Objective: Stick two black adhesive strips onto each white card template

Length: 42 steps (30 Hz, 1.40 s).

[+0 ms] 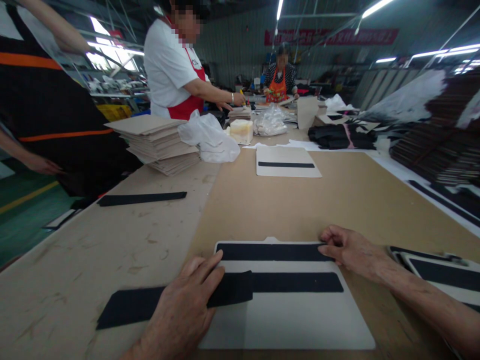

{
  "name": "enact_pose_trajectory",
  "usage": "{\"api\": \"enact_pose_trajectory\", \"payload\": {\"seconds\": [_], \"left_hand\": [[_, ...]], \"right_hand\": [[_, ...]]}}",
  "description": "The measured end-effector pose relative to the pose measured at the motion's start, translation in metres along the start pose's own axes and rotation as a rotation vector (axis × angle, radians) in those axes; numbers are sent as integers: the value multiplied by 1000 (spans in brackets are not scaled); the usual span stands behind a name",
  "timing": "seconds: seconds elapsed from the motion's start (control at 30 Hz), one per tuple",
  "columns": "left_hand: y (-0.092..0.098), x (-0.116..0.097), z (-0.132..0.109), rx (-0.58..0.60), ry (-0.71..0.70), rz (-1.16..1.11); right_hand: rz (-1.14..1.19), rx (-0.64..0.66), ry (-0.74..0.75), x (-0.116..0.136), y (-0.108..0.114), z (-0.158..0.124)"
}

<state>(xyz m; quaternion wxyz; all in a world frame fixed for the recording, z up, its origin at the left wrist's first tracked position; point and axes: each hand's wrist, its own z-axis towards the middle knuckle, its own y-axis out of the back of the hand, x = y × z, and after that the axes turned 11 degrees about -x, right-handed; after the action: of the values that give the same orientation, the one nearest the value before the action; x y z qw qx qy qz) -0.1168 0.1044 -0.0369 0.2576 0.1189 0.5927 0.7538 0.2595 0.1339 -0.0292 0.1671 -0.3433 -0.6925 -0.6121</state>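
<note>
A factory workshop: long worktable (112, 240), stacked boards (157, 142), aproned workers (176, 70), strip lights (375, 7).

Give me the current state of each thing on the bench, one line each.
left hand: flat on a loose black strip
loose black strip: lying partly over the board's left edge
white board: flat, two black strips on it
upper strip: laid straight across the board
right hand: fingertips pressing the upper strip's right end
cardboard stack: piled unevenly
far board: flat, one strip on it
</note>
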Motion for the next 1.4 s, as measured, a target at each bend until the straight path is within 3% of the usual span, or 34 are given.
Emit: {"api": "enact_pose_trajectory", "payload": {"seconds": [0.2, 0.33, 0.57, 0.7, 0.8, 1.03, 1.17, 1.27, 1.4], "left_hand": [[1, -1, 0, 24, 24, -19], [14, -8, 9, 64, 9, 6], [34, -36, 47, 146, -176, 236], [28, -46, 57, 99, -217, 291], [26, -45, 56, 94, -186, 278], [29, -31, 44, 110, -71, 194], [25, -18, 30, 38, -49, 75], [10, 9, 14, -43, -65, 1], [-26, 54, 6, -147, -132, -70]], "right_hand": [[-293, -88, 113, 7, 2, -1], [-433, -155, 305, 15, 2, -5], [-943, -111, 640, 58, -26, -41], [-1168, -71, 705, 68, -41, -51], [-1176, -74, 710, 65, -42, -52], [-994, -134, 679, 36, -21, -53], [-925, -164, 608, 21, -12, -58], [-874, -187, 585, 17, -5, -62], [-831, -207, 534, 11, 6, -61]]}}
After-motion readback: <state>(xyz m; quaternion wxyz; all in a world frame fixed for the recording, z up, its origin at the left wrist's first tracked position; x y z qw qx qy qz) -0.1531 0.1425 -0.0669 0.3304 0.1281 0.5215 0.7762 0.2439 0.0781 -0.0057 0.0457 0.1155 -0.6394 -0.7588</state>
